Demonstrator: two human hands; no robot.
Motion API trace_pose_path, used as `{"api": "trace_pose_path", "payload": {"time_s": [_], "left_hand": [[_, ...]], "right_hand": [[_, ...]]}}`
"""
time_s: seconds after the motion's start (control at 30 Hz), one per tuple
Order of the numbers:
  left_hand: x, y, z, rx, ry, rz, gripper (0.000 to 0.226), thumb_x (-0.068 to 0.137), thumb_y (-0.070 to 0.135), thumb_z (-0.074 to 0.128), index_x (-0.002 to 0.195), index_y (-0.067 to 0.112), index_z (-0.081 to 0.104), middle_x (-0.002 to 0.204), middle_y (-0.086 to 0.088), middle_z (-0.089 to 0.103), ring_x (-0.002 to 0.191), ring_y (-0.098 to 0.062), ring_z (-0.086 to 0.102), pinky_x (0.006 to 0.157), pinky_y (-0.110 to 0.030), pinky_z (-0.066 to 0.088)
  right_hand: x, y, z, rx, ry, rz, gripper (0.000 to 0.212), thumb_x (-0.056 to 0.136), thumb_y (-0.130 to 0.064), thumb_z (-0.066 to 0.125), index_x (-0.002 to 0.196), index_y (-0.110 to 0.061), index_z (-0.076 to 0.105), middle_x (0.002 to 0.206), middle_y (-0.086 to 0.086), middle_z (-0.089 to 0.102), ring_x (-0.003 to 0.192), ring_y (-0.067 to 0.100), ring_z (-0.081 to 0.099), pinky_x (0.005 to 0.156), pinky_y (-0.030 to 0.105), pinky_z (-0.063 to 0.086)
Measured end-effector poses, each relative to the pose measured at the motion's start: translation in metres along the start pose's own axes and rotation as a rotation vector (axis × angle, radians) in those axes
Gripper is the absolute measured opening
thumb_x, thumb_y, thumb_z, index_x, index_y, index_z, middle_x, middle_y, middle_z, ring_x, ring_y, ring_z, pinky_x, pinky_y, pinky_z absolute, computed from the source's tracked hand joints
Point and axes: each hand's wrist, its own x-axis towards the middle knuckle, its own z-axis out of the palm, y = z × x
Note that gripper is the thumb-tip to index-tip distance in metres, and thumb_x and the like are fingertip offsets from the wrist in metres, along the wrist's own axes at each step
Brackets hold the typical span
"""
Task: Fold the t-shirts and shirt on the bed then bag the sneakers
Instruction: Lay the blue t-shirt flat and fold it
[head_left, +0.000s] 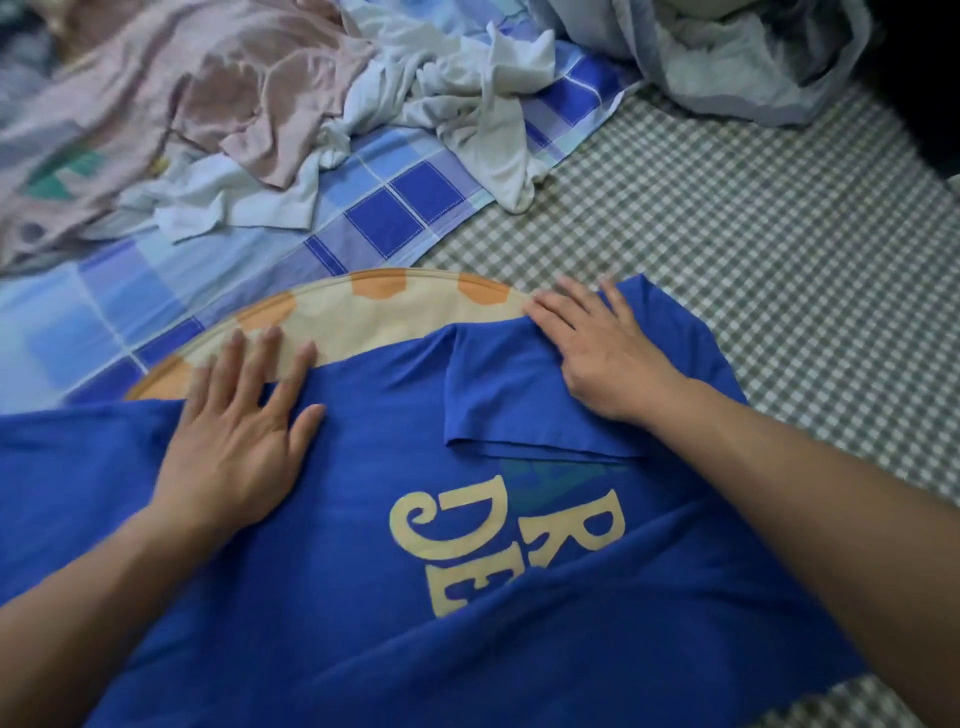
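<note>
Round cushion (358, 317), cream with orange patches and orange piping, on blue patchwork sheet (395, 208). Sheet overlaps green-checked sheet (753, 249) covering right side. Rumpled pale grey-blue quilt (727, 57) bunched at top right, resting on checked sheet.

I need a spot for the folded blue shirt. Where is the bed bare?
Bare: the green checked sheet, right of the blue t-shirt and right hand, below the grey bedding. Crowded: upper left, where pink shirt and white garments cover the blue quilt.
</note>
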Motion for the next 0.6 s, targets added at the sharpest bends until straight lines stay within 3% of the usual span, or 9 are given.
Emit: {"api": "trace_pose_path", "payload": {"time_s": [0.1, 0.17, 0.23, 0.3, 0.47, 0.6], "left_hand": [[-0.033, -0.064, -0.014, 0.045, 0.069, -0.029, 0.064, 0.099, 0.048, 0.031, 0.151, 0.013, 0.042, 0.145, -0.021, 0.042, 0.131, -0.047, 0.040, 0.110, -0.060, 0.029], [-0.046, -0.090, -0.020, 0.096, 0.087, -0.090, 0.059, 0.096, 0.048, 0.036, 0.136, 0.008, 0.052, 0.120, -0.023, 0.051, 0.106, -0.047, 0.050, 0.091, -0.060, 0.039], [-0.054, -0.108, -0.024, 0.167, 0.044, -0.120, 0.051, 0.095, 0.051, 0.036, 0.113, 0.008, 0.057, 0.101, -0.021, 0.056, 0.093, -0.045, 0.056, 0.084, -0.058, 0.039], [-0.049, -0.121, -0.030, 0.181, 0.011, -0.094, 0.044, 0.097, 0.055, 0.039, 0.095, 0.014, 0.055, 0.089, -0.016, 0.063, 0.087, -0.039, 0.063, 0.086, -0.055, 0.037], [-0.036, -0.138, -0.057, 0.107, -0.023, 0.031, 0.031, 0.091, 0.042, 0.069, 0.083, 0.022, 0.046, 0.078, -0.009, 0.071, 0.075, -0.030, 0.070, 0.091, -0.047, 0.037], [-0.075, -0.131, -0.078, 0.008, 0.102, 0.076, 0.031, 0.090, 0.031, 0.074, 0.081, 0.014, 0.050, 0.057, -0.015, 0.058, 0.058, -0.040, 0.061, 0.061, -0.038, 0.037]], "right_hand": [[0.007, -0.002, -0.011, -0.025, -0.038, 0.047, 0.065, 0.087, -0.007, 0.054, 0.149, -0.022, 0.038, 0.141, 0.006, 0.041, 0.135, 0.027, 0.034, 0.123, 0.050, 0.006], [0.011, -0.003, -0.018, -0.090, -0.048, 0.069, 0.056, 0.084, -0.009, 0.057, 0.138, -0.022, 0.045, 0.126, 0.005, 0.047, 0.124, 0.028, 0.041, 0.119, 0.048, 0.015], [0.015, -0.006, -0.025, -0.170, -0.090, 0.048, 0.043, 0.084, -0.013, 0.057, 0.126, -0.021, 0.049, 0.117, 0.002, 0.049, 0.117, 0.025, 0.044, 0.116, 0.047, 0.020], [0.018, -0.009, -0.032, -0.242, -0.143, 0.039, 0.032, 0.086, -0.017, 0.058, 0.117, -0.020, 0.050, 0.115, 0.001, 0.051, 0.117, 0.023, 0.046, 0.118, 0.046, 0.017], [0.015, -0.017, -0.050, -0.191, -0.187, 0.054, 0.020, 0.085, -0.011, 0.056, 0.094, -0.022, 0.043, 0.099, 0.003, 0.063, 0.110, 0.025, 0.059, 0.124, 0.042, 0.011], [-0.019, -0.019, -0.071, -0.113, -0.133, 0.063, 0.015, 0.083, -0.012, 0.060, 0.090, -0.022, 0.050, 0.104, 0.007, 0.067, 0.107, 0.027, 0.061, 0.123, 0.041, 0.018]]}}
